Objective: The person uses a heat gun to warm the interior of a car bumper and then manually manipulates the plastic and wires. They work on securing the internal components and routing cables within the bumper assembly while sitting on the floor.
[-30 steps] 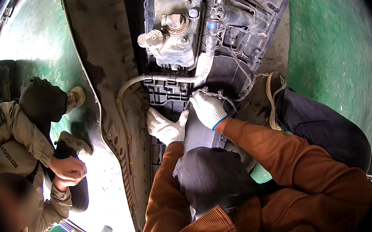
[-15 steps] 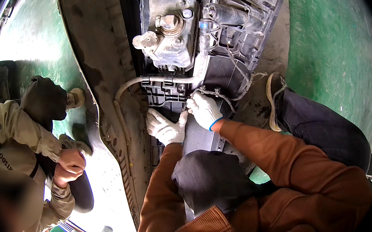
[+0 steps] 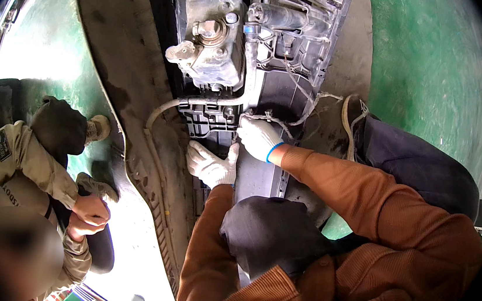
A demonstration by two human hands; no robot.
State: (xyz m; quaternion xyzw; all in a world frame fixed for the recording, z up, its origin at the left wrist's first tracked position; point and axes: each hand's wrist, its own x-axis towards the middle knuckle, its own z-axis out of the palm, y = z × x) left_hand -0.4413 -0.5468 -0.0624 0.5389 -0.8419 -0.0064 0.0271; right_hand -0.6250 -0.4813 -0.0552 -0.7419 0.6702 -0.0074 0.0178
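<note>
Both my hands wear white knit gloves. My left hand (image 3: pixel 211 164) lies on a dark plastic part, just below a black clip bracket (image 3: pixel 208 120), with its thumb spread from its fingers. Beside it, my right hand (image 3: pixel 258 138) is closed in a pinch at the bracket's right edge. Whatever sits between those fingertips is too small to make out. A thin wire harness (image 3: pixel 282 122) runs right from near the pinch. Above the bracket passes a grey hose (image 3: pixel 169 106), and beyond it sits a dusty metal housing (image 3: pixel 213 36) with a round fitting.
A black ribbed plastic frame (image 3: pixel 300 33) extends at the far right of the assembly. Along the left lies a long, dirty, curved panel (image 3: pixel 109 37). Another person (image 3: pixel 26 181) crouches at the left with clasped hands (image 3: pixel 90 217). Green floor (image 3: pixel 426 64) shows on both sides.
The assembly has slid slightly left in the picture, along with my hands. Both gloves keep nearly the same pose beside the bracket.
</note>
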